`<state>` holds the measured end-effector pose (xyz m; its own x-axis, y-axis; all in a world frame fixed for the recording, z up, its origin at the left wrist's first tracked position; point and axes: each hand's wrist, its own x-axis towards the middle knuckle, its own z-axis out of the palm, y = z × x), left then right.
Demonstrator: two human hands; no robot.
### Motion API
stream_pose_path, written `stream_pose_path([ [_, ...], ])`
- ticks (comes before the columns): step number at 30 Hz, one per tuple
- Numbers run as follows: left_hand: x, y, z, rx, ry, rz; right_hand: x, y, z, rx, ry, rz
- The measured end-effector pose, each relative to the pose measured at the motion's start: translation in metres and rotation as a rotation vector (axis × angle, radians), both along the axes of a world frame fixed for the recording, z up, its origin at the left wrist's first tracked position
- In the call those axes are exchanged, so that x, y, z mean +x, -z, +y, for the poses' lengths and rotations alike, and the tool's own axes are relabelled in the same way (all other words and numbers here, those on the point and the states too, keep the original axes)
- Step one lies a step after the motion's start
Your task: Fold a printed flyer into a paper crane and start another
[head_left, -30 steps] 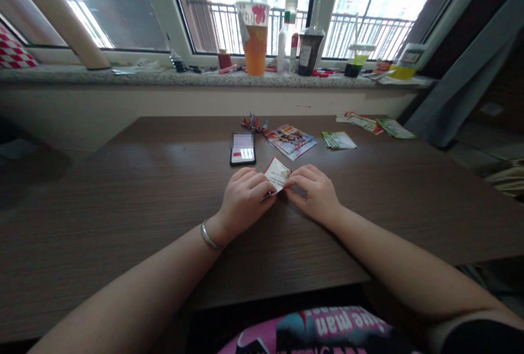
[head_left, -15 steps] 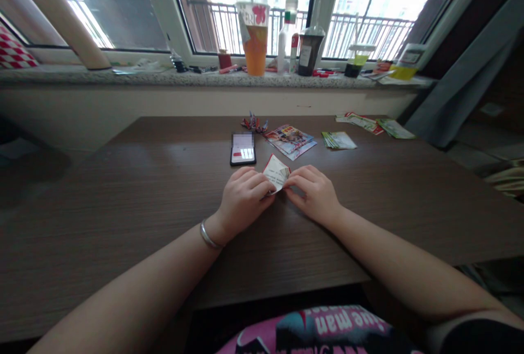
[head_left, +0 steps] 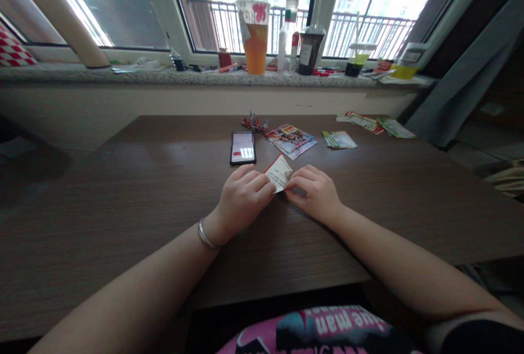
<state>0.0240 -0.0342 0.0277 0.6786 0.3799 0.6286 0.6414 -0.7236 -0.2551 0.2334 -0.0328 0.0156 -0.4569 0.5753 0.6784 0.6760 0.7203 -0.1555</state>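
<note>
Head camera shows a small white four-cornered paper piece with printed lines and a red upper-left edge, held between the two hands over a dark brown wood-grain tabletop; whether its underside touches the wood is hidden. The person's left hand, a silver metal bangle at its wrist, has its fingertips together on the paper's lower-left side, while the right hand has thumb and forefinger pinched at its lower-right side. Just beyond lie a black-framed rectangular phone and a stack of glossy multicoloured printed sheets. The paper should weigh next to nothing and bend readily, probably with some spring along any crease; it looks thin enough to tear if the hands pulled apart, and its coating may be slightly slick. Light fingertip pinches near opposite edges seem best, leaving the middle uncovered, since a tight squeeze could wrinkle it. How many layers are pinched cannot be told.
</note>
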Motion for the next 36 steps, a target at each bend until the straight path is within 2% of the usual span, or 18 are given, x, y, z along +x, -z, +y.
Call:
stream_pose_path([
  [10, -0.007, -0.004, 0.001, 0.140, -0.015, 0.079, 0.010, 0.002, 0.004, -0.020, 0.063, 0.130],
  [16, -0.004, -0.006, -0.004, 0.253, 0.007, 0.079, 0.003, -0.002, -0.002, -0.018, 0.006, 0.027],
  [20, -0.002, -0.004, -0.004, 0.227, 0.035, 0.058, 0.001, -0.003, -0.003, 0.016, -0.006, -0.035],
  [24, -0.004, 0.000, 0.002, 0.131, 0.015, 0.044, 0.003, -0.001, -0.001, 0.034, -0.019, -0.037],
  [36, -0.011, 0.001, 0.013, -0.038, -0.097, 0.020, 0.010, 0.003, 0.006, -0.090, 0.065, 0.020],
])
